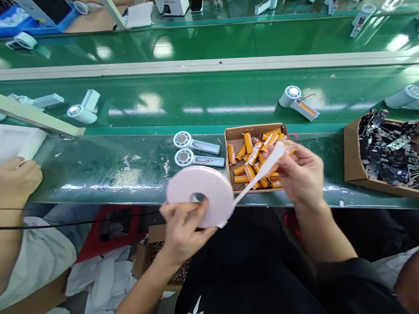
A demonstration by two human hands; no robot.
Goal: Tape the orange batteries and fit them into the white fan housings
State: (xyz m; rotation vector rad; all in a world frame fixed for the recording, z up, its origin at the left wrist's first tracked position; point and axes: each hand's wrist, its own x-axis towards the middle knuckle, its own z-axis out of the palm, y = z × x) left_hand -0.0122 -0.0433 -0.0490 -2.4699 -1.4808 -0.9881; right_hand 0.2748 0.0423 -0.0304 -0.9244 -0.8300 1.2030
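The green tabletop (96, 173) runs across in front of me, with a conveyor belt (204, 98) behind it carrying small white fan bodies. To my right sits a box of dark metal parts (390, 154), and straight ahead, just beyond my hands, a smaller box of orange cells (254, 157); two fan parts (196, 151) lie flat just left of it. Another person's hand (11, 178) rests at the tabletop's left edge. I hold the tape roll (200, 190) over my lap at the tabletop's near edge: my left hand (183, 231) is curled around its lower rim, thumb across the flat face near the core, closed on it. My right hand (300, 173) is pinched shut on the free strip (259, 174), which runs taut from the roll up to my fingertips. The roll looks like foam tape, so I judge it light and slightly squashy, best gripped by the rim or through the core rather than squeezed flat. The strip is thin, soft and likely sticky on one side, so I would hold it only at its very end.
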